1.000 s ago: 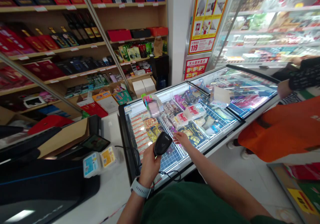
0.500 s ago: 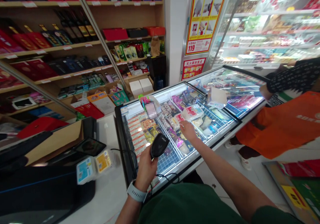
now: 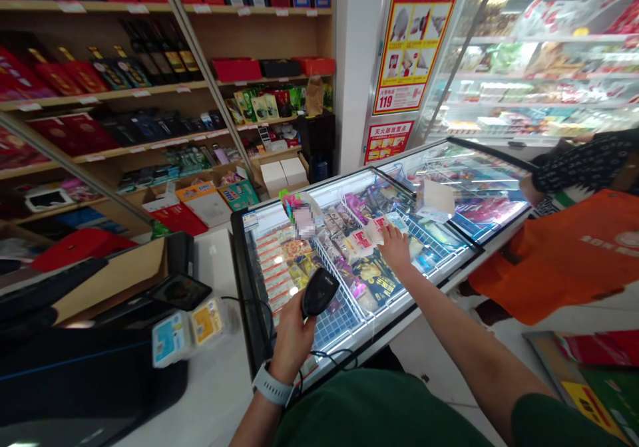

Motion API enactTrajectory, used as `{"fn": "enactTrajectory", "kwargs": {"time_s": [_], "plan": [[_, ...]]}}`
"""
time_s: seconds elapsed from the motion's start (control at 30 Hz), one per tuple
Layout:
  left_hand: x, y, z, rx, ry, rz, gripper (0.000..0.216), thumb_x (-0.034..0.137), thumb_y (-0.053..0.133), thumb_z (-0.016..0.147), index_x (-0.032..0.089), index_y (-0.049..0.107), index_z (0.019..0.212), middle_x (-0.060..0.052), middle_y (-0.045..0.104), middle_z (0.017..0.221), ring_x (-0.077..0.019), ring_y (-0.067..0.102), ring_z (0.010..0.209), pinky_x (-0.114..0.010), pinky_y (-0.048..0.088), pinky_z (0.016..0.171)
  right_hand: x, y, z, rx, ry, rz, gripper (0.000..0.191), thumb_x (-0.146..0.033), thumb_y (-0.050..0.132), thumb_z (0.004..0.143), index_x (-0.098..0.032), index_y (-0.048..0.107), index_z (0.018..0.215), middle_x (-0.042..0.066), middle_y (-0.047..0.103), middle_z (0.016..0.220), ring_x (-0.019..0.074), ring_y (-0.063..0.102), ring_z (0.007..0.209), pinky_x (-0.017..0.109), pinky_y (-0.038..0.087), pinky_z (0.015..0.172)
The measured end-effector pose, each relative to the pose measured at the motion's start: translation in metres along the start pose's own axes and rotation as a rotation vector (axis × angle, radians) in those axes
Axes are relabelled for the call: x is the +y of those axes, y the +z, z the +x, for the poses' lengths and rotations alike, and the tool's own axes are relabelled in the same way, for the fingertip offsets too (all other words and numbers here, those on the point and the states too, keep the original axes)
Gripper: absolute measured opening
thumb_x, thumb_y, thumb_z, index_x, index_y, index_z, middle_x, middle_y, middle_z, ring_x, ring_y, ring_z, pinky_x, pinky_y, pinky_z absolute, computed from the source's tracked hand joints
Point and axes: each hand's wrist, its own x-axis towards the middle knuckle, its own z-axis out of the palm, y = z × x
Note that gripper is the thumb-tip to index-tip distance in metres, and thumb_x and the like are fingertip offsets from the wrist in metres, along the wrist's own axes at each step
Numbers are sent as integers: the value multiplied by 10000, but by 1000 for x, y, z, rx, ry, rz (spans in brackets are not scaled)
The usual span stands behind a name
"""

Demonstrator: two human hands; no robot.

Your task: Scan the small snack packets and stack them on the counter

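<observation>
My left hand (image 3: 294, 330) is wrapped around the handle of a black barcode scanner (image 3: 320, 292), its head tilted up over the near end of the chest freezer (image 3: 367, 344). A cable trails below it. My right hand (image 3: 397, 253) reaches over the freezer's glass top, fingers stretched out and over a red-and-white pack (image 3: 378, 229); whether they press on it I cannot tell. Just left of those fingers lies another red-and-white pack (image 3: 360, 241). Through the glass, wire baskets of colourful frozen packets show below.
An open white box (image 3: 435, 199) and a bright-coloured item (image 3: 303, 217) rest on the freezer. Two small plastic tubs (image 3: 207, 320) stand on the counter (image 3: 214, 394) at left. A person in an orange vest (image 3: 564, 254) stands at the freezer's right side. Goods shelves line the back.
My right hand has moved right and slightly up, from the left pack to the right one, its fingers opening out. My left hand and the scanner stay nearly in place.
</observation>
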Motion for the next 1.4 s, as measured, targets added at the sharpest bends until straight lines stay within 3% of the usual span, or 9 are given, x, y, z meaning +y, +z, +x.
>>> {"fn": "enactTrajectory", "kwargs": {"time_s": [0.5, 0.8, 1.07, 1.3, 1.4], "plan": [[5, 2, 0, -35, 2, -4, 445, 110, 561, 762, 177, 628, 1197, -117, 698, 1200, -293, 640, 1139, -488, 486, 1020, 1, -14, -19, 89, -70, 67, 398, -242, 445, 966, -84, 553, 1316, 196, 617, 1318, 299, 557, 1203, 403, 396, 1019], [10, 1, -1, -32, 18, 6, 446, 102, 553, 753, 173, 633, 1186, -112, 704, 1188, -295, 625, 1172, -494, 457, 1059, -7, -32, -25, 103, 51, 169, 396, -231, 361, 996, -94, 559, 1310, 188, 677, 1220, 273, 631, 1105, 373, 454, 948], [5, 1, -2, -55, 21, -7, 486, 79, 551, 755, 170, 610, 1230, -119, 691, 1207, -290, 621, 1175, -493, 461, 1053, -22, -51, -29, 3, 187, 189, 413, -264, 319, 1007, -133, 512, 1348, 167, 719, 1064, 276, 690, 892, 343, 474, 765], [9, 1, -2, -50, 18, -14, 481, 78, 552, 758, 176, 615, 1224, -112, 691, 1212, -287, 617, 1185, -484, 456, 1060, -28, -48, -33, 35, 204, 396, 420, -304, 412, 927, -127, 563, 1277, 94, 696, 771, 268, 662, 738, 343, 470, 720], [10, 0, -3, -43, 16, -3, 469, 77, 558, 752, 171, 624, 1207, -113, 698, 1197, -291, 624, 1171, -488, 461, 1053, -27, -38, -33, 25, 203, 550, 384, -264, 456, 849, -162, 613, 1184, 72, 691, 805, 250, 648, 742, 356, 494, 744]]}}
